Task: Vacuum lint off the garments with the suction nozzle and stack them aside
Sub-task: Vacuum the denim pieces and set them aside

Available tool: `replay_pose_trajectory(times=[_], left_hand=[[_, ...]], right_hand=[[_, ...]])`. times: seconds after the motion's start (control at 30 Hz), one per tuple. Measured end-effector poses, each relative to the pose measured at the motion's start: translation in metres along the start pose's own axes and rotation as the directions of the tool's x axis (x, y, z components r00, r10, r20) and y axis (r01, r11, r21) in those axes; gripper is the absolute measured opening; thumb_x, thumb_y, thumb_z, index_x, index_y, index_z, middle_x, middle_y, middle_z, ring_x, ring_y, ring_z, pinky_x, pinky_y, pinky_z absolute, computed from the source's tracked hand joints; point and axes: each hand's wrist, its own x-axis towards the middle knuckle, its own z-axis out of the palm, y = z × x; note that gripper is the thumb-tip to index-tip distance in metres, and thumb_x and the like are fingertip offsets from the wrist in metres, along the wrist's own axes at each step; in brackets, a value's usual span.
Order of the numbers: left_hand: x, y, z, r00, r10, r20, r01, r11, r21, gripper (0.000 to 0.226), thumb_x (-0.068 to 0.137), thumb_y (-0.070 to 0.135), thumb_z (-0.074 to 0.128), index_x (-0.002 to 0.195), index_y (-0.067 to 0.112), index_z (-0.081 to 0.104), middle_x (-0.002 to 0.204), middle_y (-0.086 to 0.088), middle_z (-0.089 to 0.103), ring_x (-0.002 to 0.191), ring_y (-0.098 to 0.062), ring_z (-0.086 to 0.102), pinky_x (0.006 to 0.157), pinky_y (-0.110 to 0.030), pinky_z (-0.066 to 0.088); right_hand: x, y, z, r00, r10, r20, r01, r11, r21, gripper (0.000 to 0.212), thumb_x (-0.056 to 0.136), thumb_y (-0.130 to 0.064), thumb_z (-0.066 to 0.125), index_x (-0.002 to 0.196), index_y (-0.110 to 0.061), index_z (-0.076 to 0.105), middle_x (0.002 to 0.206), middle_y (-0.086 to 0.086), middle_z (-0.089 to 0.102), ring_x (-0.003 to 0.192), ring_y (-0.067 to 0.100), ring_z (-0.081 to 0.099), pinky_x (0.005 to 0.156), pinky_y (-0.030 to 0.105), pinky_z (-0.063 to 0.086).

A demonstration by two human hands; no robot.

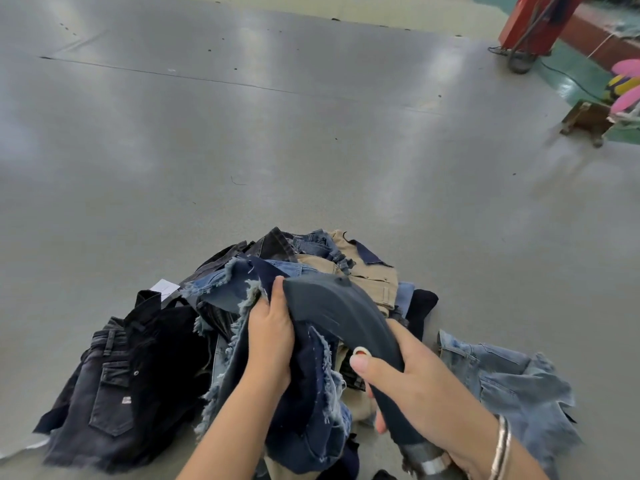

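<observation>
Left hand (270,337): fingers curled tight around a frayed dark-blue denim garment (304,393), bunching its raw edge – thumb beside the nozzle tip. Right hand (412,382): fingers wrapped around the dark grey curved plastic suction nozzle (339,313), thumb laid flat along its top; silver bangles (502,448) on the wrist. Nozzle mouth pressed against the held denim, just beside the left fingers. Beneath both hands, at the near edge of the grey worktop (242,133) – a heap of denim and tan garments (346,265). Black jeans (117,386) spread to the left, light-blue denim shorts (509,379) to the right.
</observation>
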Motion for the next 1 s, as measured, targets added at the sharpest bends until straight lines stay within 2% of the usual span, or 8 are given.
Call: replay_pose_trajectory(times=[0.1,0.17,0.27,0.37,0.57,0.67,0.83,1.0], left_hand=[[-0.002,-0.004,0.005,0.997,0.043,0.063,-0.042,0.999,-0.023,0.032,0.099,0.040,0.047,0.097,0.015,0.066,0.077,0.004,0.074,0.074,-0.012,0.070,0.065,-0.026,0.054],[-0.002,-0.004,0.005,0.998,0.042,0.055,-0.040,0.999,-0.026,0.031,0.098,0.040,0.047,0.091,0.016,0.065,0.070,0.005,0.071,0.067,-0.012,0.068,0.060,-0.024,0.054],[0.005,0.004,0.001,1.000,0.016,0.006,-0.015,0.998,-0.068,0.034,0.098,0.042,0.047,0.093,0.012,0.064,0.078,-0.006,0.070,0.073,-0.022,0.067,0.067,-0.032,0.053],[0.012,0.012,-0.002,0.999,0.003,-0.038,-0.006,0.997,-0.076,0.032,0.096,0.046,0.048,0.091,0.018,0.062,0.077,-0.002,0.069,0.073,-0.020,0.063,0.066,-0.033,0.049],[0.002,0.004,0.004,0.991,0.011,0.132,-0.012,1.000,0.010,0.033,0.096,0.043,0.049,0.098,0.015,0.067,0.083,-0.003,0.073,0.074,-0.017,0.069,0.066,-0.030,0.053],[0.009,0.007,-0.001,0.998,0.021,0.053,-0.022,1.000,0.009,0.032,0.097,0.041,0.049,0.098,0.014,0.066,0.082,-0.003,0.074,0.078,-0.022,0.069,0.074,-0.035,0.054],[0.031,0.015,-0.011,0.994,0.076,-0.081,-0.071,0.995,0.065,0.036,0.096,0.046,0.050,0.083,0.015,0.061,0.080,-0.005,0.066,0.077,-0.025,0.061,0.070,-0.035,0.047],[0.024,0.011,-0.008,0.997,0.079,-0.024,-0.075,0.990,0.119,0.043,0.095,0.045,0.052,0.066,0.013,0.051,0.060,-0.001,0.056,0.059,-0.019,0.049,0.058,-0.032,0.039]], right_hand=[[0.008,-0.004,-0.003,0.995,-0.015,-0.100,0.022,0.997,0.068,0.012,0.084,-0.039,0.063,0.093,-0.043,0.056,0.065,-0.002,0.063,0.049,0.024,0.063,0.049,0.028,0.051],[0.009,-0.006,-0.007,0.991,-0.022,-0.133,0.037,0.994,0.106,0.011,0.085,-0.038,0.063,0.092,-0.045,0.057,0.064,-0.001,0.063,0.048,0.025,0.063,0.048,0.028,0.050],[0.000,-0.002,-0.010,0.999,0.005,-0.051,0.001,0.993,0.118,0.013,0.083,-0.044,0.064,0.092,-0.049,0.056,0.065,0.000,0.063,0.049,0.025,0.063,0.049,0.027,0.051],[-0.007,0.004,-0.004,0.998,0.021,0.056,-0.025,0.997,0.075,0.017,0.078,-0.047,0.062,0.092,-0.053,0.055,0.068,-0.002,0.065,0.051,0.016,0.063,0.052,0.023,0.051],[0.006,-0.006,-0.010,0.998,0.011,-0.065,-0.002,0.991,0.131,0.012,0.087,-0.036,0.063,0.092,-0.045,0.058,0.064,0.000,0.064,0.049,0.026,0.062,0.049,0.029,0.051],[0.003,-0.005,-0.015,0.998,0.000,-0.065,0.009,0.991,0.135,0.012,0.087,-0.037,0.064,0.089,-0.048,0.058,0.064,0.000,0.064,0.049,0.027,0.062,0.049,0.030,0.052],[-0.010,0.002,-0.010,0.995,0.023,0.100,-0.031,0.996,0.087,0.020,0.078,-0.047,0.063,0.094,-0.054,0.055,0.068,-0.001,0.065,0.050,0.023,0.062,0.050,0.023,0.050],[-0.002,0.000,-0.005,0.998,0.020,0.068,-0.023,0.998,0.051,0.018,0.081,-0.046,0.063,0.094,-0.054,0.053,0.067,-0.004,0.065,0.051,0.023,0.063,0.052,0.026,0.051]])
